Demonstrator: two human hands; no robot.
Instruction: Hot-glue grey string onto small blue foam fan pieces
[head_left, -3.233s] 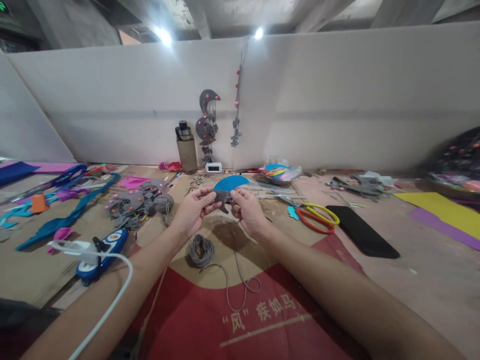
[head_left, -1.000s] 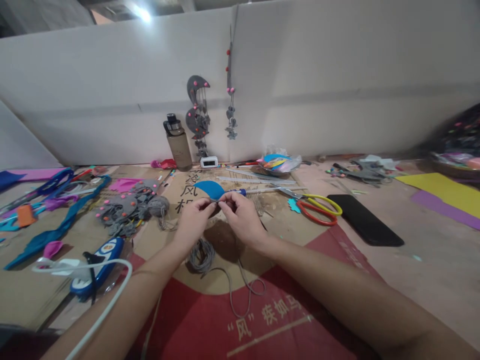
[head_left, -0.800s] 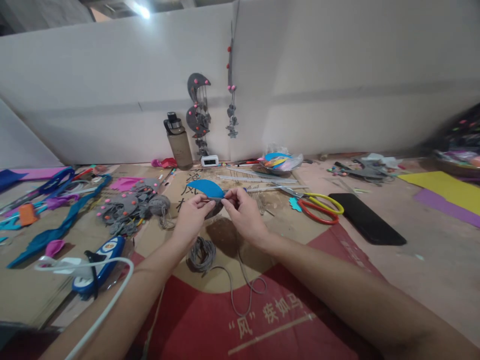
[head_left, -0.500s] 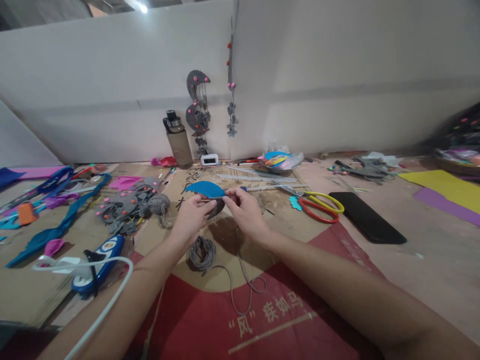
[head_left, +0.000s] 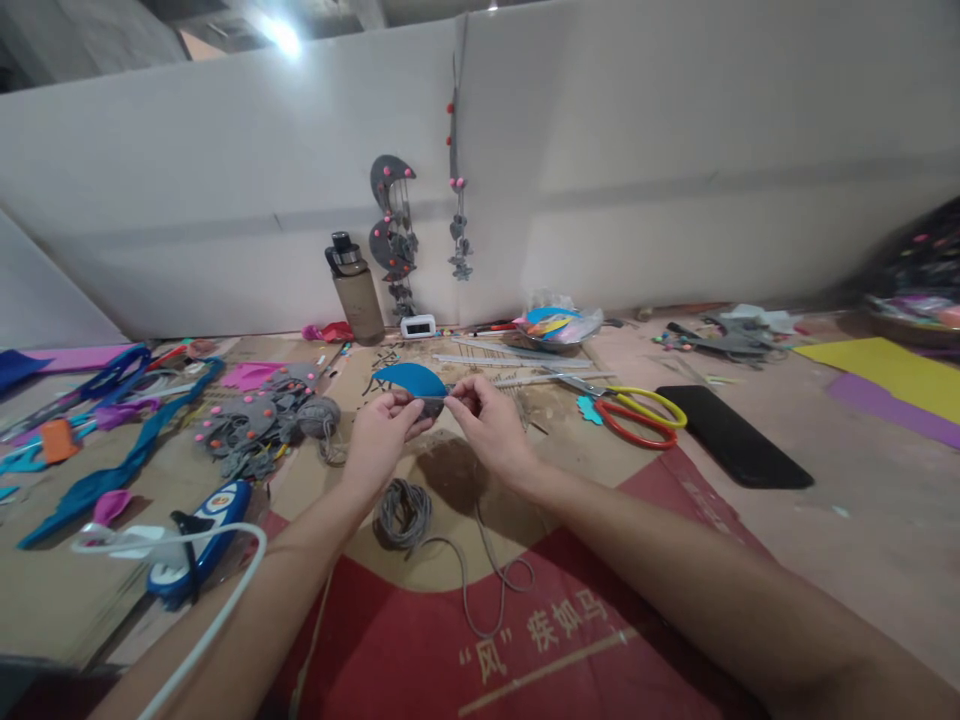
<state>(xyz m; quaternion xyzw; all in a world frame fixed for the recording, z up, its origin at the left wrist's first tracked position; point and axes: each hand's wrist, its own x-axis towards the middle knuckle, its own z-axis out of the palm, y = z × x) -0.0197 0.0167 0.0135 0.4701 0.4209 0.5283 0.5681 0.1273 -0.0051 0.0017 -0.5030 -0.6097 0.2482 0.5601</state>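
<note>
My left hand [head_left: 386, 435] pinches a curved blue felt-like piece [head_left: 411, 379], which stands up above the fingers with a grey layer at its lower edge. At its right end, my right hand [head_left: 491, 425] has thumb and forefinger pressed together; the small thing between them is partly hidden. Below the hands lies a coil of grey cord [head_left: 403, 514], and a loose strand loops to the right and rises toward my right hand. Left of my left hand sits a grey ball of yarn [head_left: 319, 417] beside grey cut-outs with pink and orange dots [head_left: 251, 415].
Scissors [head_left: 637, 410] with red and yellow handles and a black phone [head_left: 731, 437] lie to the right. A bottle [head_left: 358, 300] stands at the white partition [head_left: 637, 200], where grey decorations [head_left: 391, 240] hang. On the left, a blue glue gun [head_left: 202, 540] has a white cable crossing my left forearm.
The head view has tilted up slightly. My left fingers have curled more under the blue piece, and less of the grey layer shows below it. Both hands stay close together.
</note>
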